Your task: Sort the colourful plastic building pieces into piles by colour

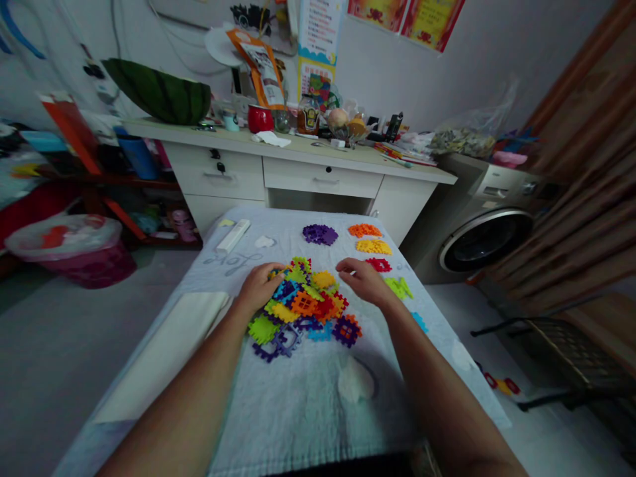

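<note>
Rests left hand, grip impossible to tell, at ten o'clock on the worktop's central gear-edged tile pile, with right hand unclenched, seemingly empty, at two, near colour groups likely spaced against mixing.

Upper pieces in the multicoloured pile hide lower ones; exactly what the left hand touches there is too small to tell. The right forearm partly covers the blue pieces (their count is unclear). The right edge cuts off the dark chair; lettering on the far posters is unreadable.
</note>
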Demonstrator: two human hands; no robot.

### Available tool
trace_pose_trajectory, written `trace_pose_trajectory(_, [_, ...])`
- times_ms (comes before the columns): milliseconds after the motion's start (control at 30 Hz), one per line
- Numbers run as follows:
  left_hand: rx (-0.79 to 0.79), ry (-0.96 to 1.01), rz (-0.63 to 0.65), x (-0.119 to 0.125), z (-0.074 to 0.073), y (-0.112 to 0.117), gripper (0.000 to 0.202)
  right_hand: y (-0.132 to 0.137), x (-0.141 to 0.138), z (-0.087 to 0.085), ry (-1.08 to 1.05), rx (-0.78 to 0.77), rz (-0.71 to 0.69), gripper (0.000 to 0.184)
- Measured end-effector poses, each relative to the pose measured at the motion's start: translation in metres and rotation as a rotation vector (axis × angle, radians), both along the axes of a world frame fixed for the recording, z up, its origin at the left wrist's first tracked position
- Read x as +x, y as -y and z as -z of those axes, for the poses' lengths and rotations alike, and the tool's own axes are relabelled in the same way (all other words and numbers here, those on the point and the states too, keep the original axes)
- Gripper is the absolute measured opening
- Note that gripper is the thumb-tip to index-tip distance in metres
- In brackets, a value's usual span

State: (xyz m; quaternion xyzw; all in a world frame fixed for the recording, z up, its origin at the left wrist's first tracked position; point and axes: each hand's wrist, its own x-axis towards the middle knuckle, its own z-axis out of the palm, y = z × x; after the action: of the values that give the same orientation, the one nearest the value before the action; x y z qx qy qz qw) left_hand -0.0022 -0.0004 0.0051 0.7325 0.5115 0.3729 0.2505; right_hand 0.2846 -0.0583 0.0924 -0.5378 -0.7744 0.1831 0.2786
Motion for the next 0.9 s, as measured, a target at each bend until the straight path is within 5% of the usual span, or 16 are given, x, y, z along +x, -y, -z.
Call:
trace_pose_trajectory(133, [0.006,0.005,-0.002,0.0,-0.001,0.0,0.035,-0.025,-0.059,0.013,0.014,0.047,-0.154,0.029])
trace_pose_trajectory(333, [0.013,0.003,-0.003,0.0,-0.001,0.0,0.035,-0.047,-0.071,0.034,-0.146,-0.014,0.038,0.032])
trace_pose_trajectory(567, [0.004,-0.007,-0.01,0.0,0.001,0.0,0.034,-0.028,-0.002,0.024,-0.369,-0.006,0.152,0.016])
trace_pose_trajectory(700, [-0.002,-0.011,-0.013,-0.001,0.003,-0.001,0.035,-0.007,0.056,0.013,-0.446,-0.049,0.299,0.028])
trace_pose_trajectory(900, [-0.004,-0.017,-0.015,-0.001,0.002,-0.001,0.036,0.015,0.105,0.018,-0.307,-0.097,0.491,0.026])
